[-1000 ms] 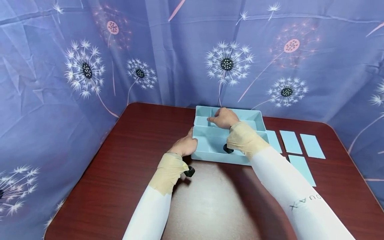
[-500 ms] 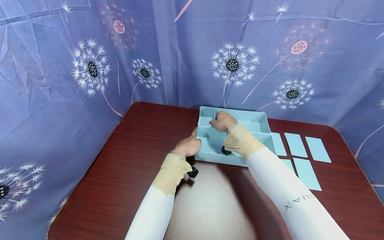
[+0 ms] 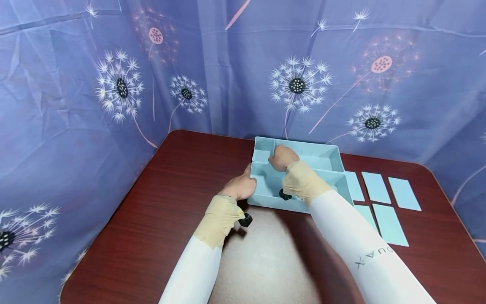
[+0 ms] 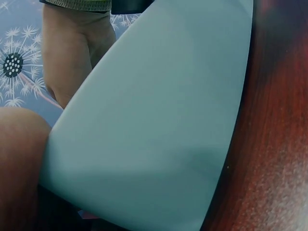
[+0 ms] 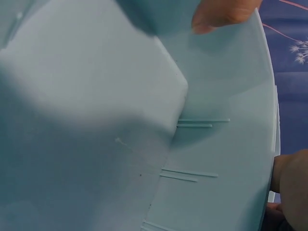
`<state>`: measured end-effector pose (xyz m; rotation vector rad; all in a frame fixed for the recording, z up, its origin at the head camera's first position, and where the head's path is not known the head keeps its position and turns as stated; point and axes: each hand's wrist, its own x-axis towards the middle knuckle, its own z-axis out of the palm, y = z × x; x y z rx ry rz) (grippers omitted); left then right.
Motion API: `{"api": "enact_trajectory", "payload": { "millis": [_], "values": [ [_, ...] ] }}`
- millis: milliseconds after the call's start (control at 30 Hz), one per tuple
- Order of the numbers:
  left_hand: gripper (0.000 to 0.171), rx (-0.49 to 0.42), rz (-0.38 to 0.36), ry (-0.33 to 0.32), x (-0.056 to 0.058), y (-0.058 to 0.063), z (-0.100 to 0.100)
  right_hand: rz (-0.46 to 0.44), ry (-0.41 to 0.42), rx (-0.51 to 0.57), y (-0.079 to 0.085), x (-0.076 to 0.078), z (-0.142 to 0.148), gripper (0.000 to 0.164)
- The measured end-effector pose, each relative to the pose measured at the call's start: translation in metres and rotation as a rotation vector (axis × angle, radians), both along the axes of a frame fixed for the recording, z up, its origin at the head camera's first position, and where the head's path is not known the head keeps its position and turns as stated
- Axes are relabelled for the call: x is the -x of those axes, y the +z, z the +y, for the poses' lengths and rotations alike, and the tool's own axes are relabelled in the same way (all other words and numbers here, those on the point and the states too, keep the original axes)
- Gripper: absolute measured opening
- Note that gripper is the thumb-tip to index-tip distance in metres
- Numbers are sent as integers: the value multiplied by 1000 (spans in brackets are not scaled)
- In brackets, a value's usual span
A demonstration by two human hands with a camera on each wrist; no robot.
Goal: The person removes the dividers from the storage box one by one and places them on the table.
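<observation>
Two long light blue boxes stand side by side: a front box [image 3: 279, 202] and a rear box [image 3: 334, 147]. My left hand [image 3: 241, 185] holds the front box's left end, its thumb [image 5: 224, 12] hooked over the rim and another finger lying along the outside. My right hand [image 3: 283, 158] reaches into the rear box, fingers curled at the front end of a thin light blue divider [image 3: 274, 145], apparently pinching it. The right wrist view shows that hand only behind the front box's far wall, so its fingertips are hidden. In the left wrist view the box wall [image 4: 149, 110] fills the middle.
Several flat light blue panels lie right of the boxes, including a far panel [image 3: 404, 193] and a larger near panel [image 3: 391, 223]. The dark red tabletop [image 3: 182, 181] extends left. A patterned blue curtain [image 3: 235, 84] hangs directly behind the boxes.
My right hand has drawn slightly nearer along the divider, and its pointing finger has curled in. My left hand stays at the box's end. The head view has shifted a little left.
</observation>
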<state>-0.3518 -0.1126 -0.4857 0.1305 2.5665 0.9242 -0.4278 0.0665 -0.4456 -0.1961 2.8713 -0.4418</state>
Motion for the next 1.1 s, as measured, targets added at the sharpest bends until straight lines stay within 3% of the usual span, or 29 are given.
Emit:
{"api": "enact_trajectory", "payload": {
  "millis": [300,1100],
  "values": [
    [71,26,-15,-11,1,0,1,65,23,-7,-4,-1,-1,40],
    [73,-9,-47,-31,4,5,0,170,21,-42,-4,-3,-6,31]
  ]
}}
